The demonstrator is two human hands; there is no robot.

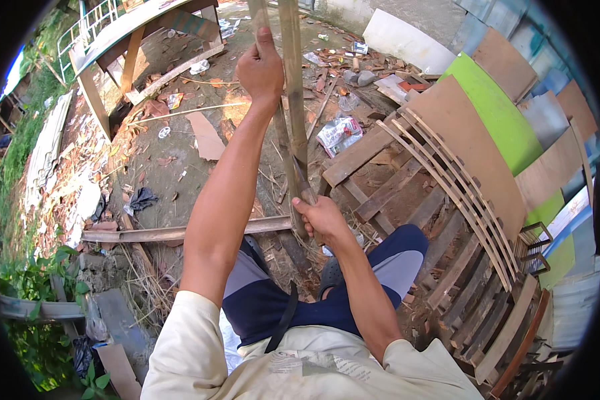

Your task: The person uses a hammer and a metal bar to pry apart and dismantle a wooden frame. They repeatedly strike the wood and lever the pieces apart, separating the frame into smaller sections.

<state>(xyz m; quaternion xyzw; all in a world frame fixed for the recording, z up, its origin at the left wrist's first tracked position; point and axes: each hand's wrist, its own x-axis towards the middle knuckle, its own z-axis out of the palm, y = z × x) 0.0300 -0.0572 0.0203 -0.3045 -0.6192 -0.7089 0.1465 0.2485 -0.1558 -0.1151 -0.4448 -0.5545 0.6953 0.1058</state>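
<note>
upright wooden strip (291, 80): one, long, central, landmark for all entries. left hand (260, 73): at its upper left, fist closed around a second pale strip (258, 10), thumb up. right hand (321, 217): by its lower end, fingers wrapped about a narrow object (305, 185), kind unclear. crumpled plastic bag (341, 135): right of it. lime-green panel (493, 110): farther right. long bar (153, 235): lower left.

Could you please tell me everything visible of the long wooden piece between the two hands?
The long wooden piece is narrow, straight and greyish brown, like bare timber. It runs lengthwise down mid-view, crossing the picture's top edge, so its upper end is unseen. The left hand and right hand flank it; exact contact is unclear.
</note>
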